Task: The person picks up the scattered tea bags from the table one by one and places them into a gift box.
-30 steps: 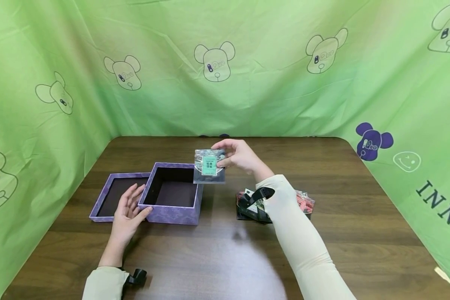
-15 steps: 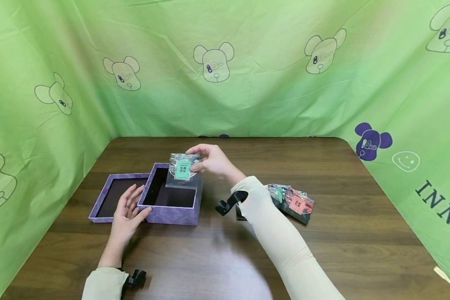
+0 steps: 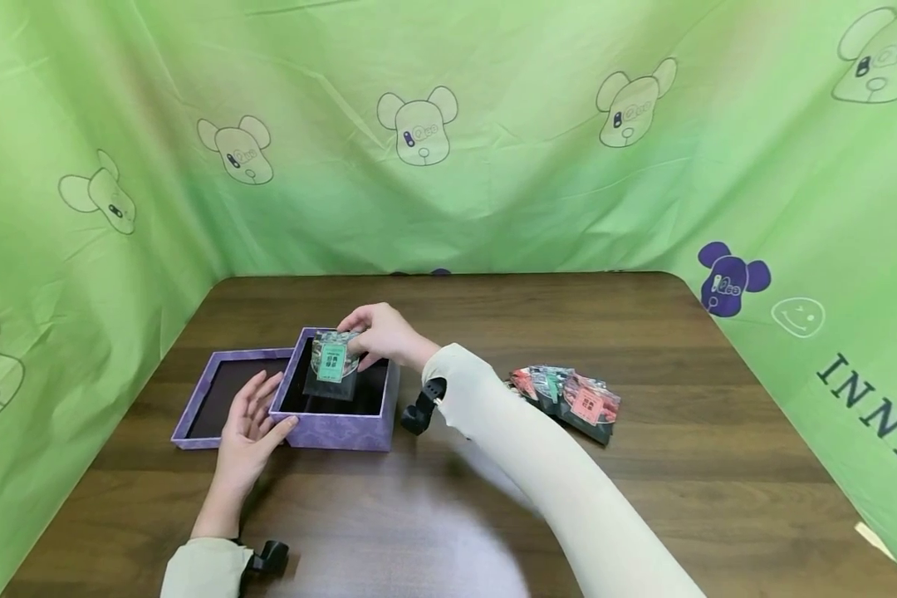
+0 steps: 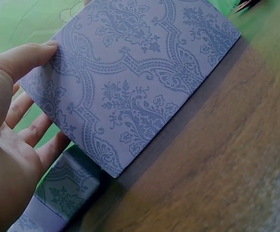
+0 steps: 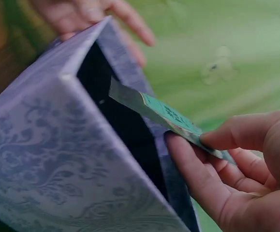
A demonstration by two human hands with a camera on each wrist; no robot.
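Observation:
In the head view, my right hand (image 3: 384, 334) pinches a dark tea sachet (image 3: 332, 363) with a teal label between thumb and fingers. The sachet is inside the opening of a purple patterned box (image 3: 341, 433) with a black interior. Seen from the right wrist, the sachet (image 5: 154, 110) slants past the rim, its lower end within the box. My left hand (image 3: 248, 436) holds the box's near left corner. Its thumb lies against the patterned front wall (image 4: 125, 72), and its fingers (image 4: 31, 128) reach along the left side.
A shallow purple lid (image 3: 194, 415) lies inside-up, left of the box. Several more sachets (image 3: 571, 400) with red and teal labels lie in an overlapping pile on the wooden table (image 3: 688, 432), right of the box. A green printed curtain (image 3: 508, 183) surrounds the table.
My right hand has carried the sachet left, from beside the box's far right corner over the opening and down into it. The right forearm has uncovered the sachet pile. My left hand stays put.

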